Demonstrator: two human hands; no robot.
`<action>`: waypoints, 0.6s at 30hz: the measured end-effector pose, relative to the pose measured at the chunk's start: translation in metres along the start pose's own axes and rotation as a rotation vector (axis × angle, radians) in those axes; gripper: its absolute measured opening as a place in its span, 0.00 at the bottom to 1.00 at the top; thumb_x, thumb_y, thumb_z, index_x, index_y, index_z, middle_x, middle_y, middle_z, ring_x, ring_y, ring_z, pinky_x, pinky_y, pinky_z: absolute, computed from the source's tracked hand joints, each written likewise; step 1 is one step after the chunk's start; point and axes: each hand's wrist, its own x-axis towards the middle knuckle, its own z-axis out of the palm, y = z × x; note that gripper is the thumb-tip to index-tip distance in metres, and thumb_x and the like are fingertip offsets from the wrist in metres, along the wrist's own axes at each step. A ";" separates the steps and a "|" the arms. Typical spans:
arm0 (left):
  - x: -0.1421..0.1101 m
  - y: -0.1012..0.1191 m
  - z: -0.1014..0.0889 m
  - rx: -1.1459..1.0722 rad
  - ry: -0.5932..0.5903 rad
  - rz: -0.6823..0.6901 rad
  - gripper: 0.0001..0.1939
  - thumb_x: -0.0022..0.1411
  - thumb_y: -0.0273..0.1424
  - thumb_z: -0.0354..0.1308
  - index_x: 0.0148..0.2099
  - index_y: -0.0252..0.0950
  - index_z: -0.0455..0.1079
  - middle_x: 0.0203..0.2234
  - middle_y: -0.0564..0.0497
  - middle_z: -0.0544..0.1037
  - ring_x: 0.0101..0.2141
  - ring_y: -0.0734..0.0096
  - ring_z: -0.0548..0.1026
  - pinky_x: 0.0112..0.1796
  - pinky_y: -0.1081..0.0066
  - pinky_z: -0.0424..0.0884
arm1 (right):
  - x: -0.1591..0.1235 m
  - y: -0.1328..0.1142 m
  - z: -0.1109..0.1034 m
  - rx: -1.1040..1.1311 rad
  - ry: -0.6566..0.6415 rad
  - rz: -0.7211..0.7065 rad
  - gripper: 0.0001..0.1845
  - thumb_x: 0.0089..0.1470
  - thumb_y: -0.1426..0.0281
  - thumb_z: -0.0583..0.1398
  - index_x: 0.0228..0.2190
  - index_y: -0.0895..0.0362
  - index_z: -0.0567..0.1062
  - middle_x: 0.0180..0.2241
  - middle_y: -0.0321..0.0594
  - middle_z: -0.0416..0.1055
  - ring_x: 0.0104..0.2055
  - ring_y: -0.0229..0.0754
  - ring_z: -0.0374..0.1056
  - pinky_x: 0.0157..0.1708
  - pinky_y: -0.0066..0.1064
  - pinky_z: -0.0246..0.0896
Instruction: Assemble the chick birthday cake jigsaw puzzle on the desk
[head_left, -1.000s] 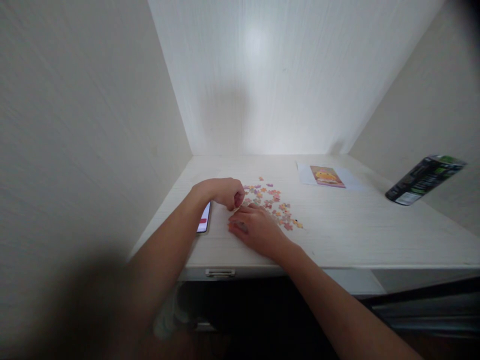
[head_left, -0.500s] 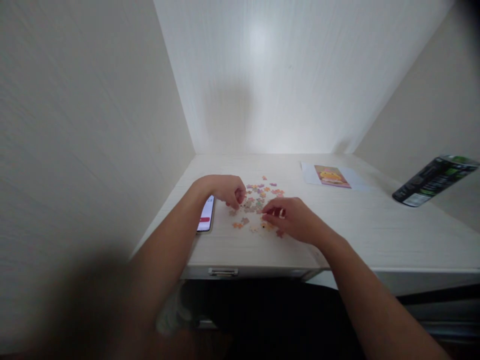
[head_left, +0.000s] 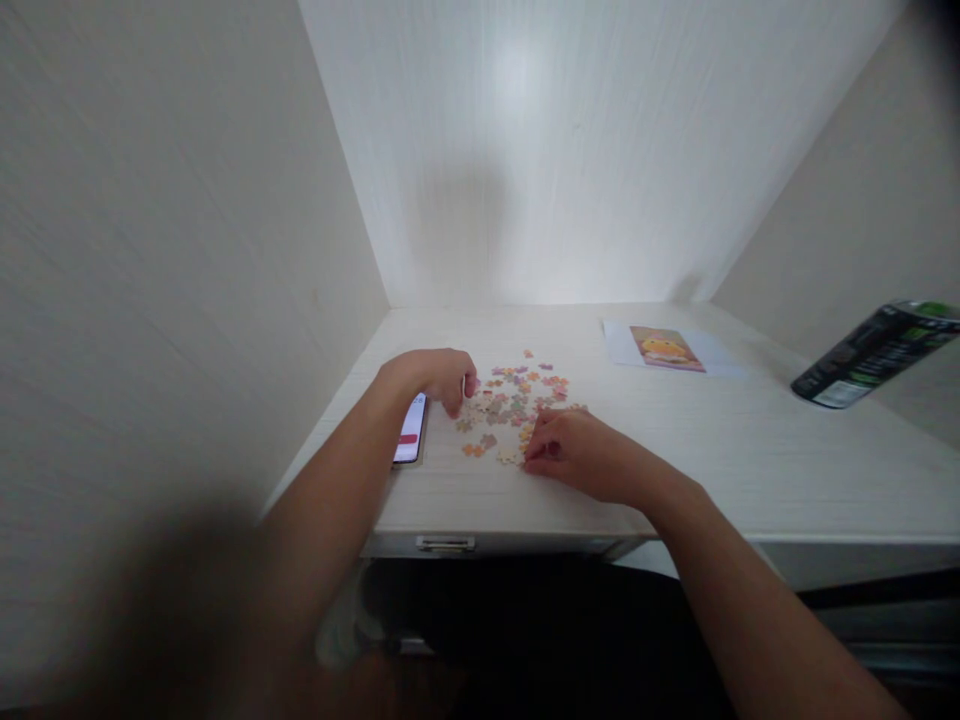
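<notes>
"Fingers of the left hand (head_left: 442, 375): how do they stand?"
"Slightly spread, beside the jigsaw pieces (head_left: 517, 404) scattered on the bench (head_left: 480, 502)."
"And on the right hand (head_left: 577, 450)?"
"Bunched at the nearer pieces; whether pinching one, I cannot tell."

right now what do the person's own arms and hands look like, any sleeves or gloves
The left hand and right hand are ungloved, with no rings or watch visible. Both forearms show no sleeves; finer markings are too blurred to tell.
</notes>
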 end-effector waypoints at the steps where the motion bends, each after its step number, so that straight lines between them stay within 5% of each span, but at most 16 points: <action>1: 0.000 0.000 0.000 -0.001 -0.003 0.004 0.22 0.42 0.28 0.67 0.44 0.37 0.73 0.35 0.51 0.79 0.30 0.69 0.73 0.28 0.73 0.63 | 0.000 0.001 0.000 -0.015 0.008 -0.001 0.10 0.56 0.70 0.60 0.28 0.53 0.82 0.31 0.39 0.80 0.32 0.42 0.71 0.37 0.32 0.62; 7: 0.001 -0.001 0.002 0.017 0.003 0.053 0.21 0.41 0.27 0.64 0.41 0.38 0.73 0.32 0.53 0.78 0.29 0.70 0.72 0.28 0.73 0.63 | -0.002 0.004 0.000 0.000 0.011 0.030 0.11 0.56 0.71 0.59 0.25 0.54 0.79 0.30 0.40 0.79 0.30 0.41 0.70 0.34 0.32 0.61; 18: 0.005 -0.003 0.004 0.066 0.045 0.075 0.16 0.38 0.25 0.58 0.35 0.37 0.69 0.30 0.52 0.76 0.27 0.71 0.68 0.27 0.72 0.58 | 0.000 0.002 0.003 0.027 0.118 0.110 0.08 0.53 0.67 0.63 0.35 0.55 0.81 0.31 0.40 0.77 0.31 0.41 0.70 0.33 0.31 0.62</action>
